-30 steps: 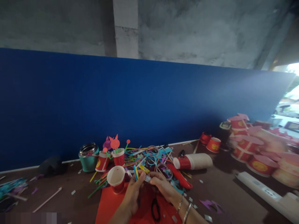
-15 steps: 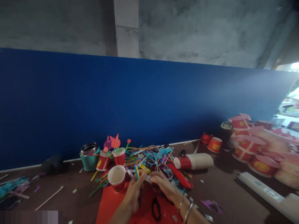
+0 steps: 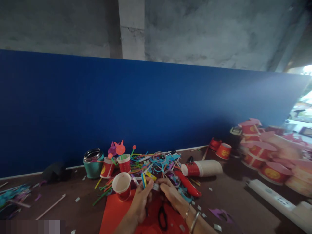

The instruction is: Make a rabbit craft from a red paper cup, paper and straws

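Observation:
My left hand point(image 3: 140, 201) and my right hand point(image 3: 170, 194) meet over a red paper sheet point(image 3: 114, 213) at the bottom middle. Both pinch a small whitish piece point(image 3: 155, 187) between their fingertips; its kind is too small to make out. A blue and yellow strip point(image 3: 143, 179) stands just above my left fingers. A red paper cup point(image 3: 122, 186) stands open beside my left hand. Black scissors point(image 3: 161, 218) lie on the red sheet under my wrists. Bracelets circle my right wrist.
A heap of coloured straws and paper scraps point(image 3: 156, 164) lies behind the hands. Two decorated cups point(image 3: 124, 162) and a teal metal jar point(image 3: 93, 163) stand at the left. A stack of cups point(image 3: 202, 168) lies on its side; more red cups point(image 3: 258, 152) and a white power strip point(image 3: 275, 200) sit at the right.
The hands have drawn slightly closer together and the fingers have curled tighter on the small piece. The view has shifted a little.

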Available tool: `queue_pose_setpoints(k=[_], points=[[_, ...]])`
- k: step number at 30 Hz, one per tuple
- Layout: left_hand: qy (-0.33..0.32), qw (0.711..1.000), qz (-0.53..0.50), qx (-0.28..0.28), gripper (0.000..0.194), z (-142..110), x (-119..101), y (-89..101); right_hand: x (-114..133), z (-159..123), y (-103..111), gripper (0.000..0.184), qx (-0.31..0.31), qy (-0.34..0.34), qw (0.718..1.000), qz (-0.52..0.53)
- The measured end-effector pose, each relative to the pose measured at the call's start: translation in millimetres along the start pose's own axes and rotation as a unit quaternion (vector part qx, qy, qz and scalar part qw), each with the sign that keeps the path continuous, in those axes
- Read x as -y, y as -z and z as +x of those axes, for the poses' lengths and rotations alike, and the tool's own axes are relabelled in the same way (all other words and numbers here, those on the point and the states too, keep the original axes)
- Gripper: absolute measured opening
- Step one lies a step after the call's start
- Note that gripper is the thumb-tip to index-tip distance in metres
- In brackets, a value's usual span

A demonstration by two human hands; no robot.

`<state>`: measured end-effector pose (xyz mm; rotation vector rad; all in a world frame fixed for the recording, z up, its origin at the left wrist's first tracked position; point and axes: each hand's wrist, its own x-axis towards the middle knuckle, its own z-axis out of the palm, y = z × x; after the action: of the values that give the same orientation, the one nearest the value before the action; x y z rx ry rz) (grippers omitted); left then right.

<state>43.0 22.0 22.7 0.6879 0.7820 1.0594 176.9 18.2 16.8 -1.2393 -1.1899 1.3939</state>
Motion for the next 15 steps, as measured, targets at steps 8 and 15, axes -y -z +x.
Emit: queue_pose_setpoints(k=[8, 15], points=[[0.007, 1.000, -0.023, 0.006, 0.046, 1.3, -1.7, 3.4, 12.1, -6.0, -1.9, 0.024, 0.104, 0.006, 0.990, 0.091], [0.006, 0.999, -0.031, 0.011, 0.045, 2.4, 0.4, 4.5, 13.6, -3.4, -5.7, 0.014, 0.075, -0.006, 0.996, 0.039]])
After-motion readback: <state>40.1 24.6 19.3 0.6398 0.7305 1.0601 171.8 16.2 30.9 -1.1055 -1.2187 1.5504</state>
